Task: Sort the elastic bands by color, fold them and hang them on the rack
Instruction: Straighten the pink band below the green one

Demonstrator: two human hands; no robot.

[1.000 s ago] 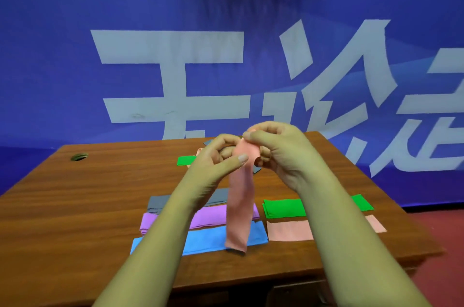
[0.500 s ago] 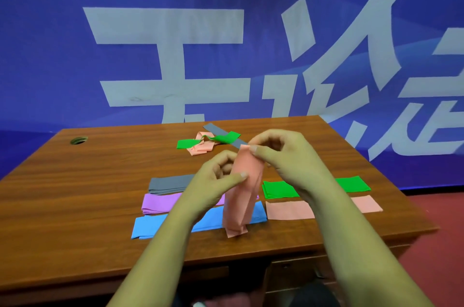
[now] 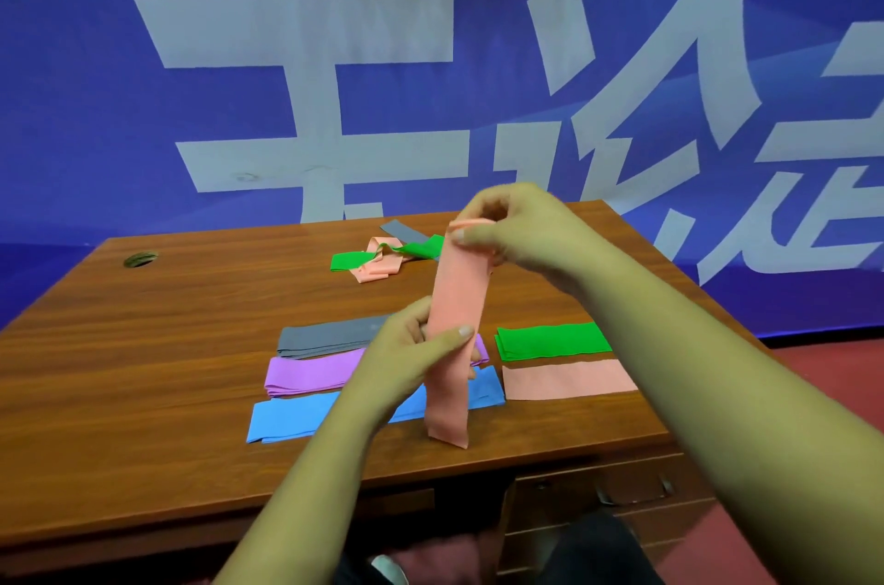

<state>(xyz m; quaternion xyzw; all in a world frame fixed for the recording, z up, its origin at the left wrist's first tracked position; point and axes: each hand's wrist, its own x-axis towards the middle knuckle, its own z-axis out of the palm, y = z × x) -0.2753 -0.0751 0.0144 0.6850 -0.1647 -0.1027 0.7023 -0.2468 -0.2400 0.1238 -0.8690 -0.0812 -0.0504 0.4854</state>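
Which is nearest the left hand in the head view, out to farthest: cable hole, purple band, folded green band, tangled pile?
From the left hand, gripping the pink band:
1. purple band, just under and behind it.
2. folded green band, to its right.
3. tangled pile, well behind it.
4. cable hole, far left corner.

Pink band top partly inside right hand (blue band middle behind left forearm)

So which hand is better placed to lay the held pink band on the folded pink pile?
Probably the right hand: it pinches the pink band at the top, and the folded pink pile lies on its side; the left hand grips mid-band.
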